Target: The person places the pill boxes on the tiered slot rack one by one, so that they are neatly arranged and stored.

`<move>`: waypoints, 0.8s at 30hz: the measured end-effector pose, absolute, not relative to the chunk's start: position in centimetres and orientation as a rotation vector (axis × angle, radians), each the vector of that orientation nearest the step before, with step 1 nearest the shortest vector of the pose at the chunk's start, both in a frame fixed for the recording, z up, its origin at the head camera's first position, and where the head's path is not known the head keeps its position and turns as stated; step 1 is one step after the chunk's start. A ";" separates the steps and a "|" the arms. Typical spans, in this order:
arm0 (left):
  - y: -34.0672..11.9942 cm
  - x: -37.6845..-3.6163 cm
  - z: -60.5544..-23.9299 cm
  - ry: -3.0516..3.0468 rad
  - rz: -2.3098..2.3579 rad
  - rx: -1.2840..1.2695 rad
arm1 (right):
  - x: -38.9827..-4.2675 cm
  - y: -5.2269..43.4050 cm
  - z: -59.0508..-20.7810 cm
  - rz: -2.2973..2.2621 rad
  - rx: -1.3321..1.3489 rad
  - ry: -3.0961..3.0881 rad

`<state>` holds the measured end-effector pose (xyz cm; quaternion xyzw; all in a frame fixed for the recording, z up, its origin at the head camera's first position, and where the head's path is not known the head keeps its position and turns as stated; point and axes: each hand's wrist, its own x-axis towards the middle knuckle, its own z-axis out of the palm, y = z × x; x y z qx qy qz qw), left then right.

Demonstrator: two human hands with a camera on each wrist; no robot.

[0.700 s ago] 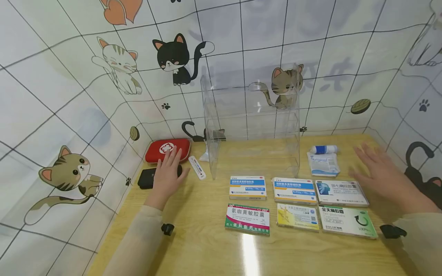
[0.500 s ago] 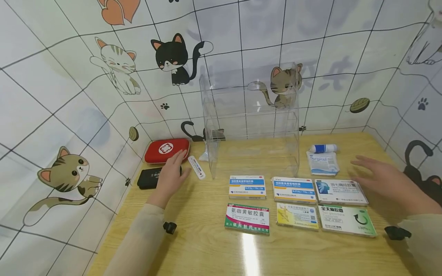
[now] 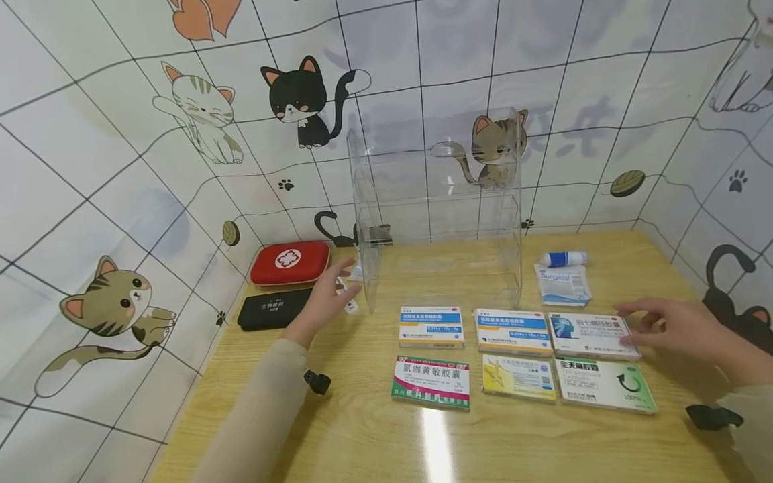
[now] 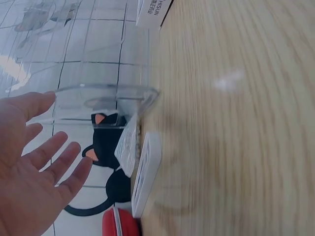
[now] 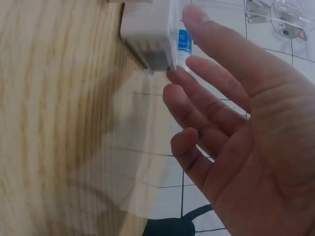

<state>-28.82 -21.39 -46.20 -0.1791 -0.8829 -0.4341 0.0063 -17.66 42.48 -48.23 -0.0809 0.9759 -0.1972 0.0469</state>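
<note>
My left hand [image 3: 323,298] hovers with spread fingers above a white thermometer card [image 3: 351,307], left of the clear plastic rack [image 3: 370,288]. In the left wrist view its palm faces the rack and it holds nothing. My right hand [image 3: 670,325] reaches the right end of a white medicine box [image 3: 594,335] with a blue head printed on it. Its thumb is over the near edge and its index finger by the far corner. The right wrist view shows the fingers loosely bent around the box's end [image 5: 150,34], without a visible grip; contact is hard to tell.
Blue-and-white boxes [image 3: 431,327] [image 3: 513,332], a green-and-magenta box [image 3: 431,382], a yellow box [image 3: 518,378] and a green box [image 3: 606,384] lie before the rack. A gauze packet [image 3: 563,285] and tube [image 3: 564,259] are right; a red case [image 3: 290,263] and black pouch [image 3: 272,308] left.
My left hand has shifted right from over the black pouch to over the thermometer card. My right hand has come down and toward the white box's right end.
</note>
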 end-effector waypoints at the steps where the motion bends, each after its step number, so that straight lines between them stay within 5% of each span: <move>1: -21.2 -29.0 -46.3 -2.762 -1.376 -0.574 | -17.6 42.5 -48.3 -0.610 -0.246 2.968; 24: -19.6 -29.5 -46.6 -2.789 -1.355 -0.588 | -17.6 43.1 -48.5 -0.788 -0.156 2.856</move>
